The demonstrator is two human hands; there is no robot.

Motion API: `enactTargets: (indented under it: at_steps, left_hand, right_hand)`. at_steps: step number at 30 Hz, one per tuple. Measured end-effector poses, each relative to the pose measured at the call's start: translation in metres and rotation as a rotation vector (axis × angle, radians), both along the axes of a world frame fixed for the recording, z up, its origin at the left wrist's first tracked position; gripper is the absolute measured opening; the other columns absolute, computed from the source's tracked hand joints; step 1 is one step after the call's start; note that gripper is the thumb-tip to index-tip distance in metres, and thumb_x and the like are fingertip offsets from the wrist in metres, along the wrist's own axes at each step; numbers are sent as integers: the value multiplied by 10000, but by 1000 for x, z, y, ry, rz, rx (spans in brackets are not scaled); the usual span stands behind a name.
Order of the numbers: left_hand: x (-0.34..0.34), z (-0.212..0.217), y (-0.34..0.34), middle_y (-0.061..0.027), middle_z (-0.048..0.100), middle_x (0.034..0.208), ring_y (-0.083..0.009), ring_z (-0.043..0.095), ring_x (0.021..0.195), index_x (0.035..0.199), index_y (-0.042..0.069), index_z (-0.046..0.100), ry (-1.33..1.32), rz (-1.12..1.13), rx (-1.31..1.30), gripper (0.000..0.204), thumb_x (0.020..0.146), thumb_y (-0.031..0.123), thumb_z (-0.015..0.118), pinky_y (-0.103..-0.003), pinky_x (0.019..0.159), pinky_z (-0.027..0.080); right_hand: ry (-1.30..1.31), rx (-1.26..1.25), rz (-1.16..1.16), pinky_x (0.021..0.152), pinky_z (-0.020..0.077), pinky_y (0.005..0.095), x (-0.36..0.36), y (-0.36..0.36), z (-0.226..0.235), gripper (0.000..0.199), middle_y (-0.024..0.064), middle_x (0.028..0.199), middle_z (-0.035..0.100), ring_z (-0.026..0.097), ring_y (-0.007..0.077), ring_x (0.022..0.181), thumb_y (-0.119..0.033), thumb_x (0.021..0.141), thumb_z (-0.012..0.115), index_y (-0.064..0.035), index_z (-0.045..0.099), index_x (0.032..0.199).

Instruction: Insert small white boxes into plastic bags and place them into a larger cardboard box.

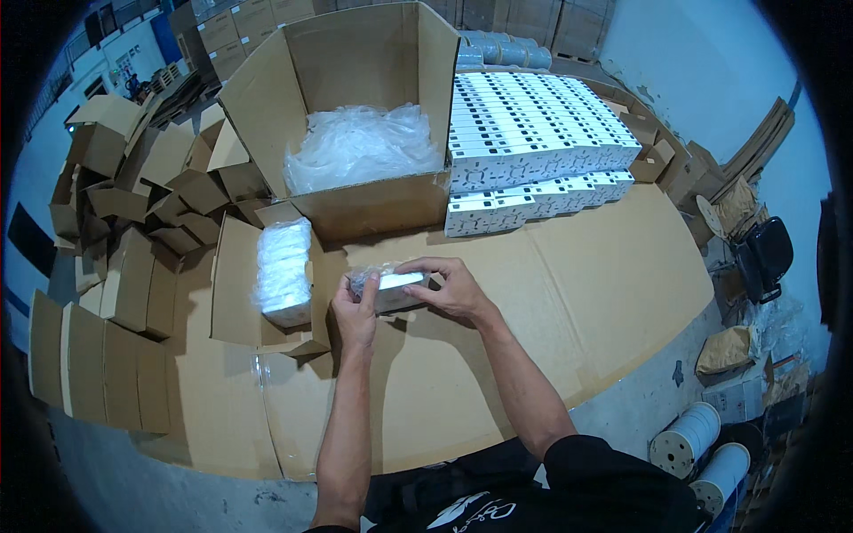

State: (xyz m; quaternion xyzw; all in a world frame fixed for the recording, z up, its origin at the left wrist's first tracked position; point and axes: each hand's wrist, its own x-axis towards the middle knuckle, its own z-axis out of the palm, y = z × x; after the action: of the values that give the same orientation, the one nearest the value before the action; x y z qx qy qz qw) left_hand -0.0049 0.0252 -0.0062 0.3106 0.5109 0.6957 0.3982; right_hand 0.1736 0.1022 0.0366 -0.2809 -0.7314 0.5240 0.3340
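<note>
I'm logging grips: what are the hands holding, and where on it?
A small white box with clear plastic around its left end: the left hand holds that end, the right hand the right end.

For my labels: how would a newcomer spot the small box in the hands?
Find the large open carton of clear plastic. Nearer the person, the left hand and right hand hold a small white box. Unlike the wrapped boxes in the smaller carton, it is held.

Small white box (404, 300), frame center, roughly level, long side left-right. Crinkled clear plastic (384, 268) at left end.
</note>
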Motion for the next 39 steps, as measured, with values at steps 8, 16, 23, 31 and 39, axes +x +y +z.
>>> enactTargets:
  at_steps: [8, 16, 23, 31, 39]
  left_hand:
    - [5, 35, -8, -78, 685, 1045, -259, 595, 1092, 1034, 42, 664, 1018, 324, 376, 203, 862, 70, 769, -390, 946, 471]
    - [-1, 29, -13, -85, 732, 1017, -247, 657, 1004, 1044, 58, 719, 795, 92, 182, 212, 841, 31, 772, -360, 880, 523]
    - [-9, 20, -11, -66, 699, 1064, -125, 645, 976, 1120, -11, 692, 364, -152, 64, 262, 872, 11, 774, -250, 834, 521]
    - [-9, 9, -17, 4, 699, 886, -71, 601, 804, 1092, 5, 717, 405, -147, -2, 274, 887, 170, 795, -246, 709, 500]
    - [7, -4, -75, -202, 573, 1364, -299, 567, 1256, 1451, 19, 453, 735, 52, 19, 753, 822, 177, 834, -412, 1079, 437]
  right_hand:
    - [-84, -35, -14, 890, 534, 325, 3, 2, 0, 306, 84, 1044, 753, 676, 148, 964, -98, 838, 793, -20, 742, 1129]
    - [-88, -26, -9, 891, 522, 327, 3, 2, 3, 291, 76, 1005, 753, 670, 151, 946, -113, 841, 796, -22, 744, 1113]
    - [-131, 300, -27, 903, 521, 358, 5, 0, 7, 314, 113, 1121, 715, 657, 247, 1033, -92, 840, 763, -22, 711, 1141]
    - [-430, 637, -22, 938, 481, 425, 1, -15, 33, 292, 130, 1077, 701, 596, 314, 1036, -75, 859, 707, -42, 683, 1148]
    - [-517, 625, -6, 865, 486, 493, 2, -6, 53, 238, 198, 1003, 666, 599, 391, 991, -58, 879, 661, -23, 636, 1113]
